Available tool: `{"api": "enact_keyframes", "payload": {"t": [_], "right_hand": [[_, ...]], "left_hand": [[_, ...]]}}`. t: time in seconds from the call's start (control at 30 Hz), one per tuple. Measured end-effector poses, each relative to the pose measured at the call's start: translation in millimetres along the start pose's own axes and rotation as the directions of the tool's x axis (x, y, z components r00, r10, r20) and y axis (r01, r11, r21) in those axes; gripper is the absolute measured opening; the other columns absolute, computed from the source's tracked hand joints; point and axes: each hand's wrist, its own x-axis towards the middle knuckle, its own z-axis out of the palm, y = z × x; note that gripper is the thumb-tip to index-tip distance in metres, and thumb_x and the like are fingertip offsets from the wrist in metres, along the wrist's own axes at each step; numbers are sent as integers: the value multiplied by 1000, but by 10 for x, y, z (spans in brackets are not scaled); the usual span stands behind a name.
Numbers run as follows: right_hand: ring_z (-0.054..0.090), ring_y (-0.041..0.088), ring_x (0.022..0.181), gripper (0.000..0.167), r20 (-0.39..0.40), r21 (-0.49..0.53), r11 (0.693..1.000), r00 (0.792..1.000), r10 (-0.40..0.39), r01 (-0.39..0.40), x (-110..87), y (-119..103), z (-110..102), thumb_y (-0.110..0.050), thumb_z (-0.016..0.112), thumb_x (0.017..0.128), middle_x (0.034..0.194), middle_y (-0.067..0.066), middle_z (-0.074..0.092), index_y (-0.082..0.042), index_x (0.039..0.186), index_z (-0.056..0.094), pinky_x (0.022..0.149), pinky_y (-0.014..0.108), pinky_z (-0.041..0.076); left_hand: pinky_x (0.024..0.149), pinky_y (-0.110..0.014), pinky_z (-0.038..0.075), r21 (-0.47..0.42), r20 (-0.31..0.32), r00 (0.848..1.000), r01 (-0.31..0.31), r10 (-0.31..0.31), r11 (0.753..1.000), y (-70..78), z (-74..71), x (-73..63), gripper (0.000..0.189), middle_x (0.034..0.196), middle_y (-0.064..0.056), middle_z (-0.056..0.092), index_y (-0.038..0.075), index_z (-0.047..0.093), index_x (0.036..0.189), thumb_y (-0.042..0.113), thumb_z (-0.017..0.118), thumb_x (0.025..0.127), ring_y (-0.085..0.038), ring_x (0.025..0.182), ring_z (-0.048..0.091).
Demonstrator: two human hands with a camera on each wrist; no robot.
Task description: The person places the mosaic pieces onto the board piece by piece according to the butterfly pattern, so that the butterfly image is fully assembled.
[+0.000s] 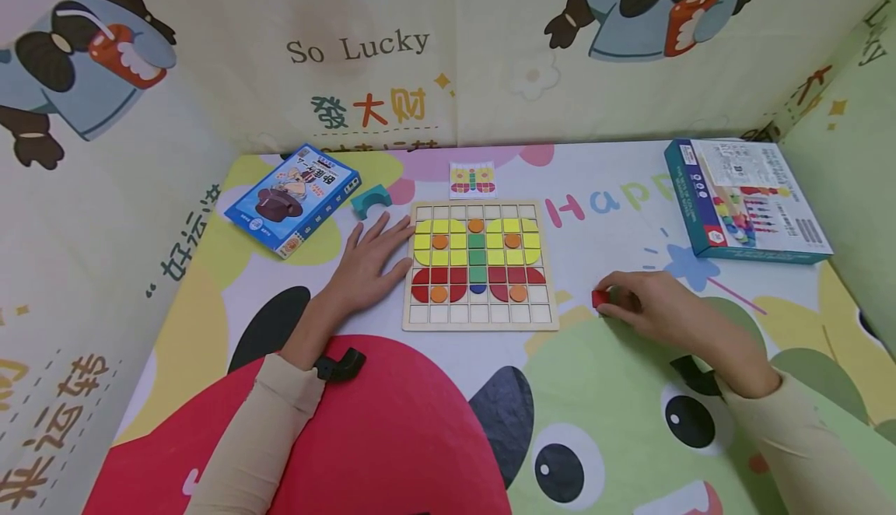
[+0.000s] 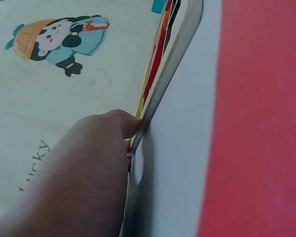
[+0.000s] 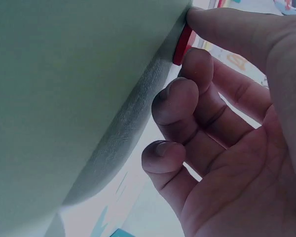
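Note:
A wooden grid board (image 1: 439, 318) lies mid-table, filled in part with yellow, red, green, orange and blue tiles in a butterfly pattern. My left hand (image 1: 369, 268) rests on the table with fingers spread, its fingertips and thumb at the board's left edge. In the left wrist view the thumb (image 2: 123, 123) touches the board's rim. To the right of the board, my right hand (image 1: 654, 305) pinches a red tile (image 1: 600, 299) between thumb and fingers, low over the tabletop. The right wrist view shows the red tile (image 3: 183, 45) edge-on, with the other fingers curled loosely.
Above the board lies a small butterfly pattern card (image 1: 472, 180). A blue box (image 1: 294, 200) and a teal arch-shaped piece (image 1: 371, 201) lie at the back left. A larger box (image 1: 752, 200) sits at the back right. Fabric walls (image 1: 448, 25) rise behind the table.

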Motion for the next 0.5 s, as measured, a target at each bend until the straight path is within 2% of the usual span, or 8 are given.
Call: {"api": "enact_keyframes", "payload": {"t": [0.23, 0.5], "right_hand": [[50, 9, 71, 27, 2, -19, 1000, 1000, 23, -23, 33, -30, 33, -25, 81, 94, 78, -9, 62, -14, 119, 76, 61, 21, 41], [44, 6, 63, 22, -29, -47, 999, 1000, -13, 11, 58, -40, 45, -27, 80, 96, 67, -10, 51, -13, 112, 75, 58, 23, 35]], "left_hand": [[134, -67, 1, -4, -4, 1000, -2, 2, 1000, -1, -1, -4, 71, 177, 4, 30, 28, 37, 166, 52, 57, 102, -29, 169, 9], [134, -66, 0, -6, 7, 1000, 4, -4, 1000, 20, -19, 1, 70, 177, 4, 29, 27, 37, 166, 51, 55, 103, -29, 169, 8]]}}
